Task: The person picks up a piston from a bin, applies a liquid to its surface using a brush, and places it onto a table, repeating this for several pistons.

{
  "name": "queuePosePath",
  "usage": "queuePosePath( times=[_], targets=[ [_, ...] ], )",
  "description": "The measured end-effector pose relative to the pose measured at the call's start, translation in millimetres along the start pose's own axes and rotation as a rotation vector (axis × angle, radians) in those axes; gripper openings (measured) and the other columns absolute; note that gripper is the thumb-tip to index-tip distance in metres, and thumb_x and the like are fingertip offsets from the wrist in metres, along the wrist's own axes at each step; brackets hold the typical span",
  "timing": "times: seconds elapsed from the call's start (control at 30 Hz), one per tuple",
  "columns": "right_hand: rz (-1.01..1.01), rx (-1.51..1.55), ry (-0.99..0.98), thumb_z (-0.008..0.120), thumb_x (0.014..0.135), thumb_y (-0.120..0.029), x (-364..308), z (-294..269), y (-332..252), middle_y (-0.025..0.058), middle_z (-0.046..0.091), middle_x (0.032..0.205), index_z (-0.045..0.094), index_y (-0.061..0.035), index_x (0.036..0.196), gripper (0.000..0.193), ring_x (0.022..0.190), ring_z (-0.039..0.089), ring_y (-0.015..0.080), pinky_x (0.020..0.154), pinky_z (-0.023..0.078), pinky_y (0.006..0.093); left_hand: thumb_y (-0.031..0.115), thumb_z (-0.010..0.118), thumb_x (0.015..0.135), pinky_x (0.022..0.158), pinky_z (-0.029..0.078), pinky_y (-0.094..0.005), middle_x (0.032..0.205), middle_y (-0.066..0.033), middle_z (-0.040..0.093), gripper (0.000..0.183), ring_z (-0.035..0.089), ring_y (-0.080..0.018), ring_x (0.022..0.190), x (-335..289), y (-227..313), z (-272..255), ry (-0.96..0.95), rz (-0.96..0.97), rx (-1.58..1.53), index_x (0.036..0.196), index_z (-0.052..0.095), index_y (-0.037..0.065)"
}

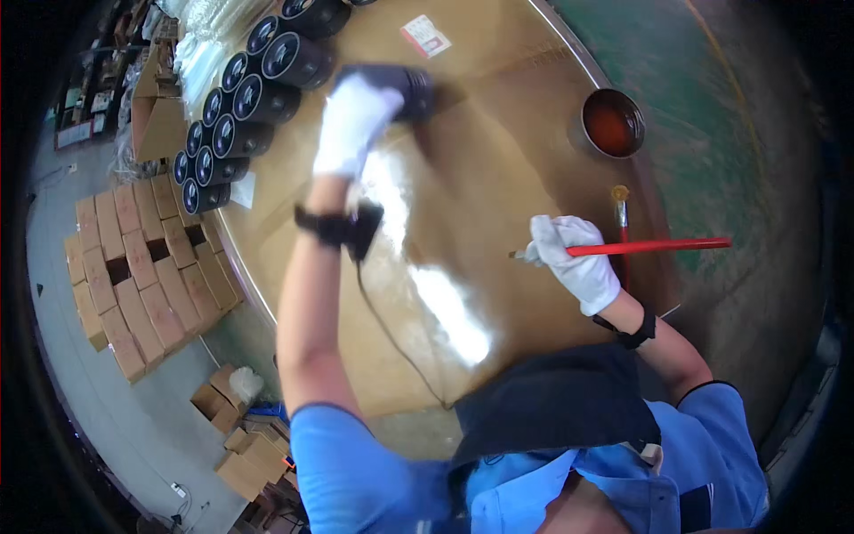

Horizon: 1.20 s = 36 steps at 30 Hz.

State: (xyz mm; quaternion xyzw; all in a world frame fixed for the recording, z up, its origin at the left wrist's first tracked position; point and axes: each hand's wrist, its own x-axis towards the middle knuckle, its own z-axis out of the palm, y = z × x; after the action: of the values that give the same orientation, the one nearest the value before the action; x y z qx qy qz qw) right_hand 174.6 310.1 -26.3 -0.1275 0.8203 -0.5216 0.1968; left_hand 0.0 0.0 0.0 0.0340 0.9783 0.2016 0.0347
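Observation:
My left hand [358,120], in a white glove, is closed around a black cylinder [413,93] over the far part of the table. Both are somewhat blurred. Beside it on the left stand several similar black cylinders [255,98] lying in stacked rows, their shiny round ends facing left. My right hand [569,258], also gloved in white, grips a slim red-handled brush [658,246] whose tip points left. Just beyond that hand lies a second brush [621,209] with pale bristles. Farther off at the right, a metal can [614,123] holds reddish-brown liquid.
Brown sheeting covers the table [498,169], with a small printed card [426,36] at its far side. Clear plastic wrap [209,53] is heaped behind the cylinders. Stacked cardboard boxes [147,267] stand left of the table. A thin cable [387,325] runs from my left wrist.

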Motion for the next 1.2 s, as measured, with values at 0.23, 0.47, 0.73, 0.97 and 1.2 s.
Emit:
queuePosePath(
  times=[0.23,0.47,0.73,0.97,1.2],
  targets=[
    [0.318,0.318,0.116,0.055,0.101,-0.033,22,-8,10,0.0084,0.065,0.061,0.066,-0.0016,0.062,0.051,0.06,0.064,0.0194,0.061,0.05,0.0335,0.031,0.06,0.081,0.082,0.054,-0.048,0.095,-0.0242,0.07,0.033,0.068,-0.0425,0.091,103,-70,-15,0.083,-0.072,0.553,0.095,0.072,0.003],
    [0.333,0.32,0.131,0.056,0.1,-0.033,23,-2,14,0.0082,0.065,0.06,0.066,-0.0015,0.062,0.051,0.061,0.064,0.0202,0.059,0.049,0.0333,0.029,0.072,0.083,0.092,0.052,-0.0429,0.118,-0.0189,0.064,0.044,0.062,-0.0352,0.108,19,-48,-3,0.595,0.121,0.547,0.116,0.062,0.001],
    [0.184,0.199,0.164,0.059,0.1,-0.027,12,-37,14,0.0071,0.071,0.072,0.073,-0.0043,0.079,0.034,0.066,0.066,0.0172,0.064,0.05,0.0304,0.007,0.066,0.093,0.09,0.053,-0.0338,0.115,-0.0184,0.069,0.018,0.068,-0.0276,0.098,-298,-58,-15,0.616,-0.528,-0.113,0.108,0.07,-0.002],
    [0.316,0.38,0.532,0.059,0.098,-0.046,22,-111,38,0.0002,0.071,0.079,0.077,-0.0084,0.095,0.041,0.065,0.057,0.0044,0.06,0.042,0.0192,0.029,0.078,0.083,0.087,0.054,-0.0453,0.114,-0.0263,0.061,0.049,0.064,-0.0404,0.1,-495,-92,-16,0.316,-0.949,0.472,0.11,0.063,-0.008],
    [0.274,0.36,0.573,0.061,0.098,-0.045,39,-120,60,-0.0009,0.067,0.074,0.077,-0.0068,0.092,0.042,0.062,0.052,0.0032,0.058,0.04,0.0199,0.011,0.071,0.075,0.09,0.052,-0.0405,0.1,-0.0234,0.07,0.035,0.068,-0.0373,0.096,-468,-116,-26,0.002,-1.031,0.357,0.106,0.068,-0.004]
  ],
)
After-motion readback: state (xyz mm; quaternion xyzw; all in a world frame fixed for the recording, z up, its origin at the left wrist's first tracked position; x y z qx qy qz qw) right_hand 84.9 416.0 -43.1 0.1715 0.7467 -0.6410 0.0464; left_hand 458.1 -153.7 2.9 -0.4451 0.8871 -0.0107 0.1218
